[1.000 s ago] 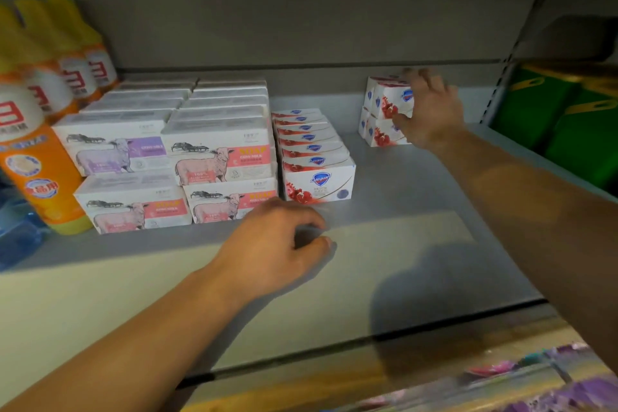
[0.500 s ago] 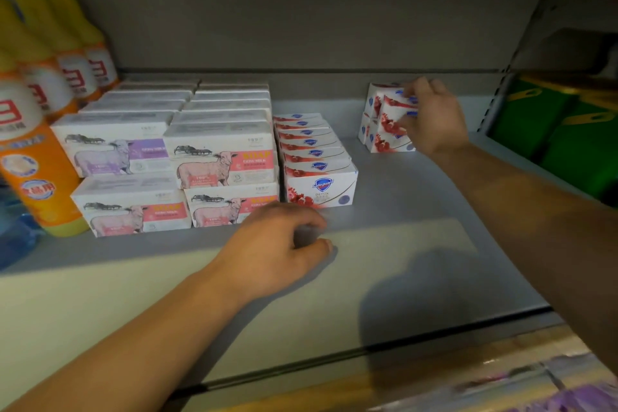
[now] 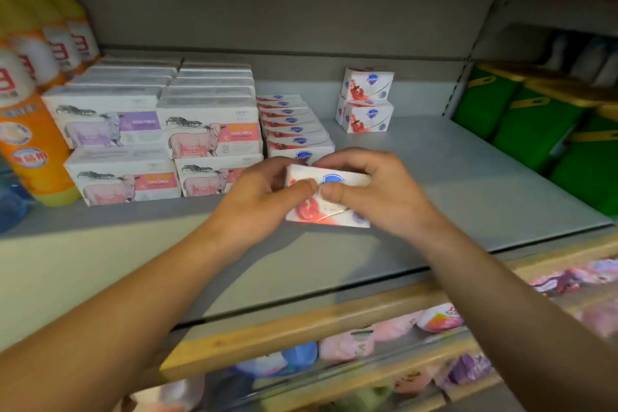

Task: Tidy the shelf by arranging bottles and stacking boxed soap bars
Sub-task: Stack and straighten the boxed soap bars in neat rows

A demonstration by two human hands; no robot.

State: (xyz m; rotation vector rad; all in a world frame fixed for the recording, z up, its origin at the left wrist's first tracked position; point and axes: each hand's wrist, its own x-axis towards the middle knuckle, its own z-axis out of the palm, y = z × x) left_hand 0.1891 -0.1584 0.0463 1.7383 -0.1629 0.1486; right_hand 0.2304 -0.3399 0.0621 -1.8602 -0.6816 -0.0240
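Note:
A white and red soap box with a blue shield logo is held between both hands above the front of the grey shelf. My left hand grips its left end and my right hand grips its right end, thumbs on the front face. Just behind lies a row of the same soap boxes. Two more of them stand stacked at the back right. Sheep-print soap boxes are stacked to the left. Orange and yellow bottles line the far left.
Green packs fill the neighbouring bay on the right, past a metal upright. Below the shelf edge a wooden-framed bin holds pink and purple wrapped goods. A blue bottle shows at the lower left.
My right hand pulled one soap box off the stack at the back right and brought it forward. My left hand rose from the shelf and took hold of the box's other end.

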